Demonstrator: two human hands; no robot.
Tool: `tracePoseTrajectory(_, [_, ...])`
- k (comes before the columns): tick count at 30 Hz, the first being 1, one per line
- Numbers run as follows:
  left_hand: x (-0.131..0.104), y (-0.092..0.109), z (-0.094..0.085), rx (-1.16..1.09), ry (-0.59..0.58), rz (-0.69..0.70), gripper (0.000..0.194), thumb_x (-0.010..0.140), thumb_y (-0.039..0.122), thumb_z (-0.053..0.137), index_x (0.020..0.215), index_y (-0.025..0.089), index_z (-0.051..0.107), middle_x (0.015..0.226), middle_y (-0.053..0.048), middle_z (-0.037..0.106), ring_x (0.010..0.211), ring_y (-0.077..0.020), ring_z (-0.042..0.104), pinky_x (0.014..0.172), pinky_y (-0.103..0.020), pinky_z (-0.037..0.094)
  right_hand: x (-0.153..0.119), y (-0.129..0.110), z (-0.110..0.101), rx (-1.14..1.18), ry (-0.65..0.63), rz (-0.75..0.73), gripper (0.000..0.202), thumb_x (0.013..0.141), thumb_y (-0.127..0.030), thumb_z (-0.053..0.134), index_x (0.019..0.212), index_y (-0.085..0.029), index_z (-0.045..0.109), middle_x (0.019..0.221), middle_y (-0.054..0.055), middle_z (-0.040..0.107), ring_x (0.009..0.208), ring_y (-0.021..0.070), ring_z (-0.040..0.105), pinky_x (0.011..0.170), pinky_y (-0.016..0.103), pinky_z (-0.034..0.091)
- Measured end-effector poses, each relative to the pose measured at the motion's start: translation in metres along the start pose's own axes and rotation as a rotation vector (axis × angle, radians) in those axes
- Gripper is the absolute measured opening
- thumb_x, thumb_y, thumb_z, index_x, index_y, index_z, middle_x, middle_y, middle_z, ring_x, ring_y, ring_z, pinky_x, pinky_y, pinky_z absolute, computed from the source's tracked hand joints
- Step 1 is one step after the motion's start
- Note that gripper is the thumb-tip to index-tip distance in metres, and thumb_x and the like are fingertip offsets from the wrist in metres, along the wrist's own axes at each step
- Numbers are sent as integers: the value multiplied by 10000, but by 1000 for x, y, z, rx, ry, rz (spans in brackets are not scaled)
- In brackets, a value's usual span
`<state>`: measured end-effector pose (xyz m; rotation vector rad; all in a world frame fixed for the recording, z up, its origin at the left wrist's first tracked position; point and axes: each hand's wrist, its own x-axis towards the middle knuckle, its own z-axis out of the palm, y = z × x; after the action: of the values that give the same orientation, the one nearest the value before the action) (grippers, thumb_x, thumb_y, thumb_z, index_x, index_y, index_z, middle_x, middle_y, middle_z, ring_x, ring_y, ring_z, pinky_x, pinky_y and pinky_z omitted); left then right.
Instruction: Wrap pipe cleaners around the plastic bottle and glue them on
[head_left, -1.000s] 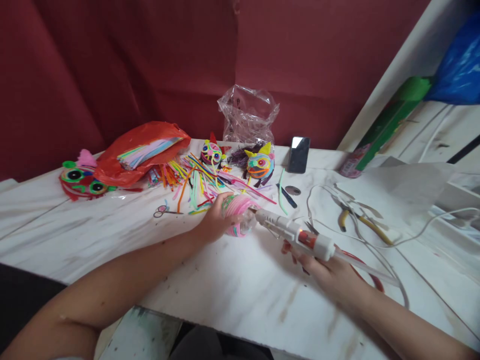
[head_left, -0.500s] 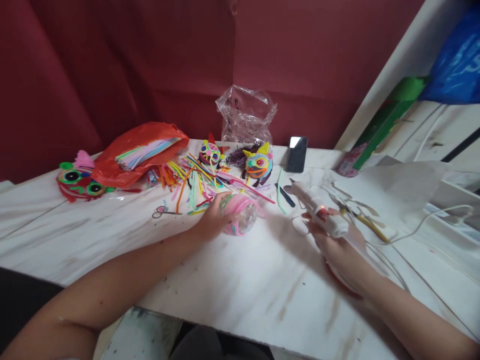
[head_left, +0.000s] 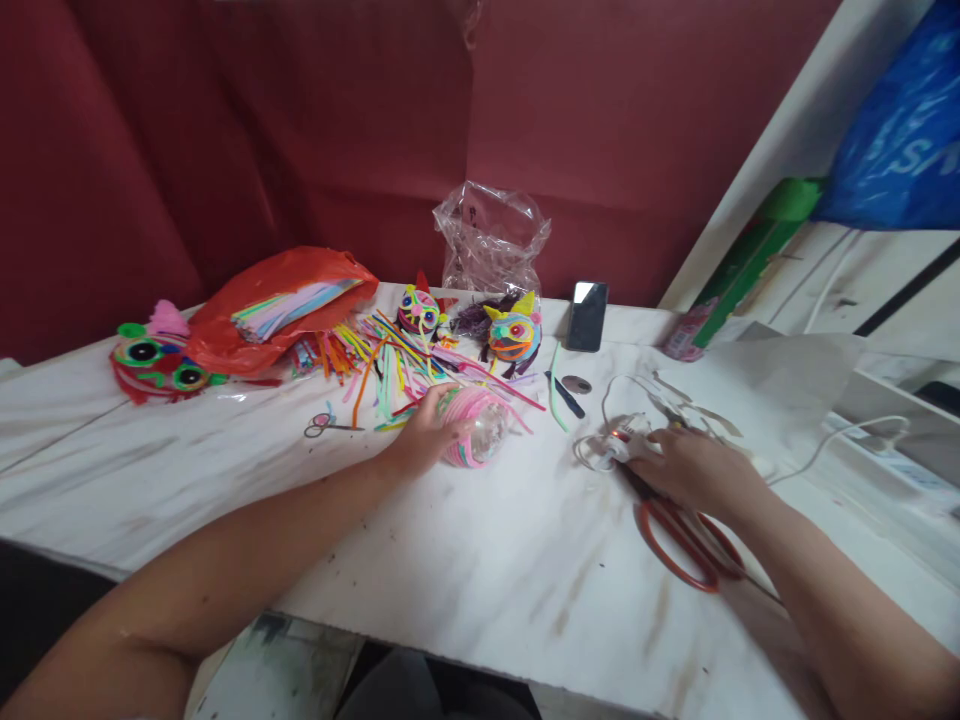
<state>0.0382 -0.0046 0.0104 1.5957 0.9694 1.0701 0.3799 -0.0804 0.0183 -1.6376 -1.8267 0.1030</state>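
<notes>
My left hand (head_left: 420, 437) wraps round the ball (head_left: 481, 425) at the middle of the frame, thumb on top, fingers against its pink strands, the clear end facing right. My right hand (head_left: 686, 462) is over at the right, on or just beside the glue gun (head_left: 630, 437), whose small light glows — its fingers are mostly hidden, so I can't tell whether they grip or merely rest there. The scissors (head_left: 691, 540) lie just below that hand, red loops toward the lower right. The cord (head_left: 799, 468) winds off rightward. I'd worry about it most: a snag could drag the glue gun round, and a hot tip might burn my fingers. If my left grip slackened, the ball might roll.

Farther out, pipe cleaners (head_left: 390, 375) sprawl left of centre. The blue bag (head_left: 892, 140), upper right, carries white letters — an S, the rest unclear. The clear bag (head_left: 491, 235), upper centre, has dark print too small to read.
</notes>
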Motion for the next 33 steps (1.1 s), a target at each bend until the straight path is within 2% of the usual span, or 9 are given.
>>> tracePoseTrajectory(2, [-2, 1, 0, 37, -28, 33, 643, 692, 434, 684, 1240, 200, 443, 1171, -71, 587, 1146, -273, 540, 990, -404, 415, 1, -13, -2, -154, 55, -59, 136, 763, -353, 652, 686, -256, 596, 663, 77, 612, 743, 310, 628, 618, 410, 464])
tracePoseTrajectory(4, [-4, 2, 0, 78, -41, 69, 680, 674, 440, 706, 1253, 203, 439, 1177, -80, 591, 1147, -287, 541, 1000, -416, 408, 3, -35, 2, -224, 79, -192, 108, 839, -321, 565, 853, -236, 630, 842, 96, 674, 835, 299, 646, 722, 450, 511])
tracePoseTrajectory(6, [-5, 1, 1, 110, -46, 107, 719, 654, 450, 723, 1266, 199, 440, 1216, -99, 573, 1165, -305, 530, 1010, -427, 400, 3, -63, 11, -101, 36, -347, 153, 896, -248, 484, 972, -215, 612, 909, 89, 673, 861, 235, 656, 753, 393, 541])
tracePoseTrajectory(9, [-7, 0, 2, 134, -54, 145, 765, 635, 468, 737, 1283, 198, 433, 1265, -114, 542, 1188, -315, 510, 1012, -425, 400, 3, -101, 31, 49, -13, -599, 233, 893, -157, 469, 1097, -198, 574, 993, 102, 656, 929, 203, 645, 787, 344, 550])
tracePoseTrajectory(12, [-9, 2, 2, 135, -65, 165, 767, 630, 478, 738, 1272, 195, 428, 1252, -111, 546, 1176, -308, 516, 1001, -412, 412, 5, -121, 49, 56, -32, -702, 351, 872, -80, 432, 1189, -195, 530, 1085, 126, 623, 1009, 210, 611, 822, 352, 551])
tracePoseTrajectory(16, [-9, 5, 1, 153, -78, 149, 728, 636, 454, 728, 1246, 186, 435, 1216, -105, 558, 1152, -304, 523, 983, -406, 424, 9, -123, 63, 36, -9, -700, 363, 863, -72, 431, 1189, -191, 537, 1081, 133, 597, 997, 220, 591, 792, 358, 561])
tracePoseTrajectory(24, [-6, 6, 0, 141, -86, 98, 725, 638, 444, 707, 1249, 173, 426, 1220, -115, 548, 1156, -320, 507, 987, -434, 408, 10, -113, 76, 109, 55, -678, 422, 840, -36, 430, 1216, -202, 521, 1091, 126, 566, 1002, 213, 579, 790, 354, 558])
tracePoseTrajectory(30, [-4, 1, -1, 157, -90, 119, 737, 661, 493, 681, 1275, 176, 423, 1260, -119, 539, 1179, -329, 507, 1012, -454, 399, 10, -115, 79, 49, 72, -672, 434, 835, -45, 455, 1235, -205, 505, 1107, 143, 548, 1000, 238, 562, 785, 382, 553])
tracePoseTrajectory(33, [-2, -2, -2, 169, -97, 126, 676, 728, 530, 608, 1281, 187, 427, 1321, -118, 509, 1253, -323, 458, 1065, -454, 352, 10, -117, 78, 36, 71, -669, 406, 846, -60, 455, 1226, -192, 509, 1097, 151, 549, 993, 246, 560, 780, 388, 553])
